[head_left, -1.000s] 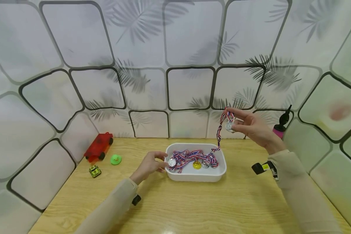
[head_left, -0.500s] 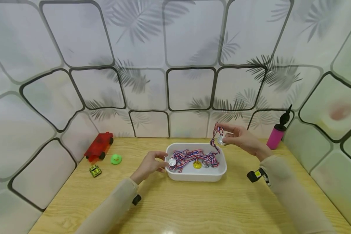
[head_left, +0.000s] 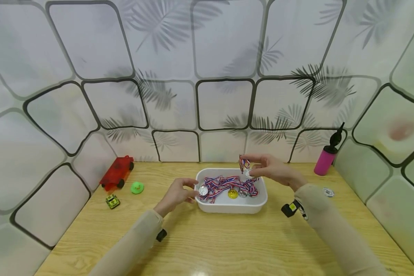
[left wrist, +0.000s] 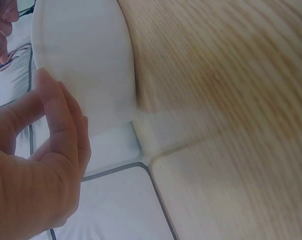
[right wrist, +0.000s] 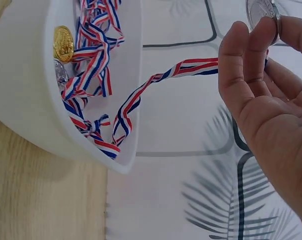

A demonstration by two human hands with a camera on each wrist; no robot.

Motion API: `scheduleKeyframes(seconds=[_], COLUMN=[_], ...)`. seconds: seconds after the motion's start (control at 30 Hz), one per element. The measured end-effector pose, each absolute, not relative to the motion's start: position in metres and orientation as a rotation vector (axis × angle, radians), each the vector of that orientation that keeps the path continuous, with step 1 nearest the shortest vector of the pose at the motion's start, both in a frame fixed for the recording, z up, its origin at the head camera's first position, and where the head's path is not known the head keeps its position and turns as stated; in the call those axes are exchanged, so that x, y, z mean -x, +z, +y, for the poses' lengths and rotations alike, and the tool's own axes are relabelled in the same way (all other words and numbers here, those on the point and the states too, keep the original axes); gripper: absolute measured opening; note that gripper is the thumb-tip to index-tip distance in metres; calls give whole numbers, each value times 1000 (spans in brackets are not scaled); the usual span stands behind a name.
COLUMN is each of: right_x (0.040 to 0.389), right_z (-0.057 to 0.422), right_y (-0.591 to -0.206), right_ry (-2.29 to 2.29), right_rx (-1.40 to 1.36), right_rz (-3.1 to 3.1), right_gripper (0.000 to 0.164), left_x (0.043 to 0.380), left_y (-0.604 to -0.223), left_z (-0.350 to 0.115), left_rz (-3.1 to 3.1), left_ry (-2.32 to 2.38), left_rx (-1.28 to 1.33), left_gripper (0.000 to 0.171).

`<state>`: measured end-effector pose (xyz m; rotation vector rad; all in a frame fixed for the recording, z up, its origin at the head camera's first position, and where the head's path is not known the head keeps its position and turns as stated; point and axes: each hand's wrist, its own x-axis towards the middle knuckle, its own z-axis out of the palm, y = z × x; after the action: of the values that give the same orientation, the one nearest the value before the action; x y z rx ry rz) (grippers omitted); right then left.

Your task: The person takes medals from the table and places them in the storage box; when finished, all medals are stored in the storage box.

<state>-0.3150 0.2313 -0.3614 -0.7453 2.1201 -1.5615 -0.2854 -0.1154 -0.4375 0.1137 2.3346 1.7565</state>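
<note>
A white plastic tub (head_left: 231,209) holds tangled red, white and blue ribbons (head_left: 224,183), a gold medal (head_left: 232,194) and silver medals (head_left: 202,190). Over its back right part, my right hand (head_left: 270,168) pinches a silver medal (head_left: 247,173) with the thumb and fingers, some ribbon bunched at the fingertips. In the right wrist view that medal's ribbon (right wrist: 183,69) droops from the hand to the ribbons inside. My left hand (head_left: 176,194) holds the tub's left end, fingertips at the rim in the left wrist view; the tub's wall (left wrist: 88,60) is beside them.
A red toy car (head_left: 117,172), a green duck toy (head_left: 137,187) and a small yellow-green toy car (head_left: 112,201) are on the wooden table (head_left: 220,241) at left. Back right stands a pink and black pump-like object (head_left: 326,159). A round silver-and-white disc (head_left: 328,192) lies beyond my right sleeve.
My right hand has come down and left with the silver medal, from above the tub's right side to over it. The ribbon hangs lower. My left hand stays at the tub's end.
</note>
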Motion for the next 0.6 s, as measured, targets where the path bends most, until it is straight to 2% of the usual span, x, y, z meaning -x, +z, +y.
scheduleKeyframes(seconds=[0.6], right_x=[325], right_z=[185], right_y=[-389], right_ry=[-1570], right_rx=[665], right_rz=[2198], right_gripper=[60], left_x=[283], left_y=[-438], left_z=[-116], left_rz=[2350], left_ry=[1764], left_rx=[-142], left_gripper=[43])
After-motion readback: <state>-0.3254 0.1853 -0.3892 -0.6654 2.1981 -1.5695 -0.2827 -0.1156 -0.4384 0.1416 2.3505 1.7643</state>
